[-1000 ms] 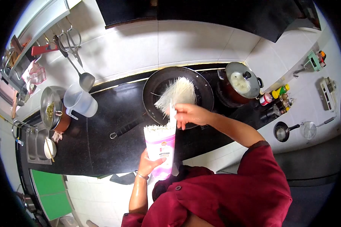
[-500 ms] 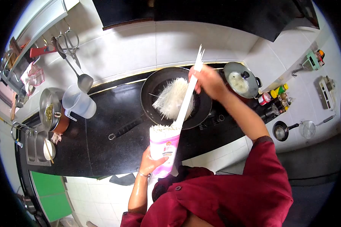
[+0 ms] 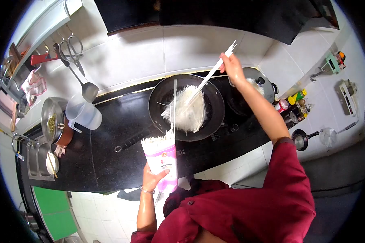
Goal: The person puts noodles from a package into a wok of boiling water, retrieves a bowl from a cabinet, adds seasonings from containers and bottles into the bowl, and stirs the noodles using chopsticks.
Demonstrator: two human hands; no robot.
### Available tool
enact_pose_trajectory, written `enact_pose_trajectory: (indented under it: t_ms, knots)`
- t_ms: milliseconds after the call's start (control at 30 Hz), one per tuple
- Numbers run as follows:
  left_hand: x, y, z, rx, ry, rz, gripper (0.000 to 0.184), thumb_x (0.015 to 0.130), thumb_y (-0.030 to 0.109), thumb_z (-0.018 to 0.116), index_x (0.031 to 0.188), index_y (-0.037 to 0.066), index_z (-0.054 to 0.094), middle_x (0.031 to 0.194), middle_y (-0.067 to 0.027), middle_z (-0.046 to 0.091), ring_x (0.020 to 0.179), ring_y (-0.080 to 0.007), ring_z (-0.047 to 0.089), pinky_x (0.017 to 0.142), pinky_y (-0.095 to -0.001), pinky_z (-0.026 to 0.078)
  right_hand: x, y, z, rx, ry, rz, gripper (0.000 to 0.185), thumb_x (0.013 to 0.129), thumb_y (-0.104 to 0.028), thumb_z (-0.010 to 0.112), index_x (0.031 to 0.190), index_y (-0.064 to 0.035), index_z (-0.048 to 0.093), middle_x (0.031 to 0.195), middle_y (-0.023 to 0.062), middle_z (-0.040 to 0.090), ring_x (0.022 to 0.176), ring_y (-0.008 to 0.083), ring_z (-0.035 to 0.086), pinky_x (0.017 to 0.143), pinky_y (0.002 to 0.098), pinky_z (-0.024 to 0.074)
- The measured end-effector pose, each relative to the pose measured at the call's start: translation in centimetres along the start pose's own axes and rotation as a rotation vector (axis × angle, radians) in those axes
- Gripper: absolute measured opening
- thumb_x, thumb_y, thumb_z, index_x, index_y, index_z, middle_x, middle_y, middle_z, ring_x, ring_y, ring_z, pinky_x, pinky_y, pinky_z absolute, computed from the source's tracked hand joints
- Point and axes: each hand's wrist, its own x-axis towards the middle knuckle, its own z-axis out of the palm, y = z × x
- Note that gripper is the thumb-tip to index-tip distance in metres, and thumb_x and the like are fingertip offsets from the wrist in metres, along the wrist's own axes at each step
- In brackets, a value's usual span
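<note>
My left hand (image 3: 153, 177) is wrapped round a pink and white packet (image 3: 161, 157), upright in front of the pan, with white noodle ends showing at its open top. A few strands stick up higher from it. In my right hand (image 3: 232, 67) is a bundle of dry white noodles (image 3: 211, 73), held by its upper part and slanting down to the left. Its lower end reaches over the pile of noodles (image 3: 186, 111) inside the black wok (image 3: 215, 121). Whether the bundle touches the pile I cannot tell.
A lidded pot (image 3: 258, 83) stands right of the wok, near bottles (image 3: 283, 105). On the left are a clear jug (image 3: 84, 114), a pan with green pieces (image 3: 54, 121), and a sink (image 3: 35, 158) with a white bowl. Utensils (image 3: 89, 91) hang on the wall.
My right hand has pulled the noodle bundle out of the packet and carried it up and right, over the wok. My left hand and the packet have shifted slightly left.
</note>
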Motion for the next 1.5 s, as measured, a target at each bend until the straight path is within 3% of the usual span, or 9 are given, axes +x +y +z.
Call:
enact_pose_trajectory:
  t_ms: [267, 367, 467, 667, 800, 867, 967, 1100, 1500]
  knots:
    - [-0.7, 0.4, 0.1, -0.024, 0.027, -0.018, 0.042, 0.061, -0.002, 0.068, 0.099, -0.002, 0.051, 0.090, -0.0087, 0.060, 0.081, -0.0149, 0.058, 0.073, -0.0274, 0.047, -1.8, 9.8, 4.9, -0.104, -0.426, 0.667, 0.023, 0.083, -0.023, 0.048, 0.085, -0.0006, 0.053, 0.066, 0.0062, 0.055, 0.052, 0.0144, 0.051, 0.048, 0.0252, 0.0445]
    - [-0.9, -0.2, 0.0, -0.039, 0.018, 0.003, 0.041, 0.061, -0.001, 0.069, 0.098, -0.002, 0.051, 0.090, -0.0087, 0.060, 0.081, -0.0148, 0.058, 0.073, -0.0274, 0.046, -4.1, 10.7, 5.8, -0.591, -0.619, -0.037, 0.024, 0.080, -0.018, 0.047, 0.081, 0.0053, 0.053, 0.062, 0.0130, 0.053, 0.054, 0.0163, 0.054, 0.051, 0.0301, 0.0441]
    - [-0.8, 0.0, 0.1, -0.015, 0.032, -0.010, 0.041, 0.061, 0.000, 0.069, 0.097, -0.002, 0.052, 0.090, -0.0085, 0.060, 0.081, -0.0145, 0.058, 0.073, -0.0271, 0.046, -7.7, 6.3, 6.8, -0.840, -0.624, -0.237, 0.028, 0.080, -0.017, 0.044, 0.096, 0.0058, 0.052, 0.079, 0.0238, 0.057, 0.077, 0.0358, 0.057, 0.067, 0.0414, 0.0440]
    - [-0.4, 0.3, 0.7, -0.014, -0.015, -0.015, 0.041, 0.060, -0.001, 0.069, 0.098, -0.002, 0.052, 0.090, -0.0082, 0.060, 0.081, -0.0142, 0.057, 0.073, -0.0269, 0.046, -4.7, 7.7, 5.3, -0.866, -0.200, 0.109, 0.061, 0.078, -0.015, 0.047, 0.123, 0.0121, 0.016, 0.094, 0.0314, 0.050, 0.084, 0.0420, 0.052, 0.072, 0.0422, 0.0439]
    - [-0.5, 0.6, 1.0, -0.043, -0.002, -0.023, 0.042, 0.060, -0.001, 0.069, 0.099, -0.002, 0.052, 0.091, -0.0081, 0.060, 0.082, -0.0144, 0.057, 0.074, -0.0270, 0.046, -6.4, 5.1, 3.9, -0.866, -0.283, -0.296, 0.045, 0.079, -0.017, 0.049, 0.119, -0.0005, 0.037, 0.095, 0.0217, 0.054, 0.080, 0.0306, 0.057, 0.065, 0.0401, 0.0470]
    - [-0.6, 0.5, 1.0, -0.053, -0.009, -0.045, 0.043, 0.060, -0.001, 0.069, 0.099, -0.002, 0.052, 0.092, -0.0081, 0.059, 0.082, -0.0144, 0.057, 0.074, -0.0270, 0.045, -9.0, 0.0, 4.9, -0.361, -0.905, 0.136, 0.030, 0.084, -0.021, 0.046, 0.108, -0.0042, 0.053, 0.088, 0.0117, 0.060, 0.071, 0.0173, 0.057, 0.061, 0.0264, 0.0475]
    - [-0.1, -0.3, 1.0, -0.042, -0.053, -0.051, 0.044, 0.061, -0.001, 0.069, 0.101, -0.002, 0.051, 0.093, -0.0079, 0.059, 0.084, -0.0140, 0.056, 0.075, -0.0270, 0.045, -12.3, -3.0, 6.3, -0.067, -1.183, 0.235, 0.031, 0.083, -0.026, 0.053, 0.106, -0.0042, 0.055, 0.079, 0.0025, 0.058, 0.062, 0.0065, 0.049, 0.053, 0.0183, 0.0416]
    - [0.1, 0.1, 1.7, -0.030, -0.086, -0.045, 0.046, 0.061, 0.000, 0.070, 0.102, -0.002, 0.050, 0.093, -0.0072, 0.059, 0.084, -0.0133, 0.056, 0.076, -0.0271, 0.045, -12.8, -4.2, 7.3, -0.180, -1.204, 0.263, 0.026, 0.083, -0.020, 0.052, 0.099, -0.0009, 0.058, 0.066, 0.0028, 0.055, 0.052, 0.0055, 0.045, 0.047, 0.0180, 0.0378]
    - [-1.9, -1.2, 0.0, 0.012, 0.019, -0.036, 0.044, 0.060, 0.000, 0.070, 0.099, -0.002, 0.051, 0.092, -0.0083, 0.059, 0.083, -0.0141, 0.057, 0.075, -0.0272, 0.045, -2.3, -2.1, 0.1, 0.187, -0.418, 0.288, 0.028, 0.084, -0.027, 0.050, 0.083, 0.0000, 0.055, 0.066, 0.0092, 0.055, 0.056, 0.0129, 0.057, 0.048, 0.0216, 0.0468]
